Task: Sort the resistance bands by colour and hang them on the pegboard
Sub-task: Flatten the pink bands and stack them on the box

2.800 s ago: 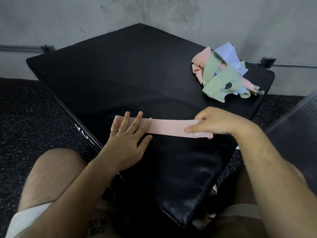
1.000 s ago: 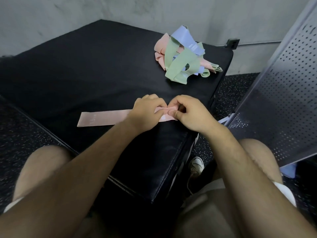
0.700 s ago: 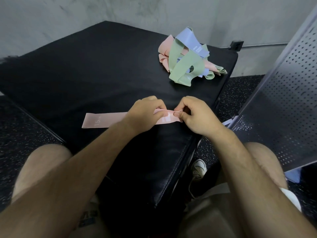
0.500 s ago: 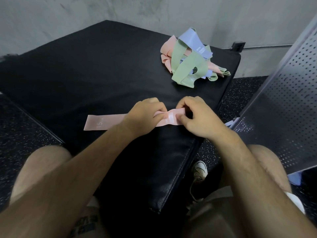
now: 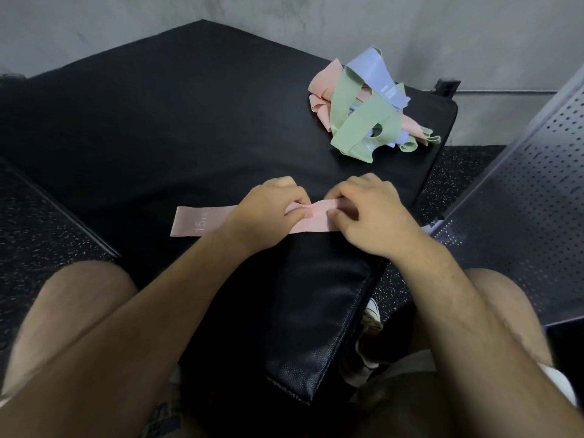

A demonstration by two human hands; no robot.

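Note:
A pink resistance band [image 5: 202, 221] marked "15" lies flat across the black padded box [image 5: 158, 121] in front of me. My left hand [image 5: 265, 210] pinches the band's upper layer near its right end. My right hand [image 5: 369, 213] pinches that same end from the other side, thumb on top. A tangled pile of pink, green and blue bands [image 5: 363, 115] sits at the box's far right corner. The grey pegboard [image 5: 531, 216] leans at the right edge of the view.
Speckled black rubber floor [image 5: 41, 222] surrounds the box. A grey concrete wall [image 5: 284, 14] rises behind it. My bare knees and a shoe [image 5: 371, 314] show below the box's near corner.
Both hands moved from pressing the band flat at its two ends to meeting at its right end, where they now pinch and lift its layers apart. The view swung right, revealing the pegboard.

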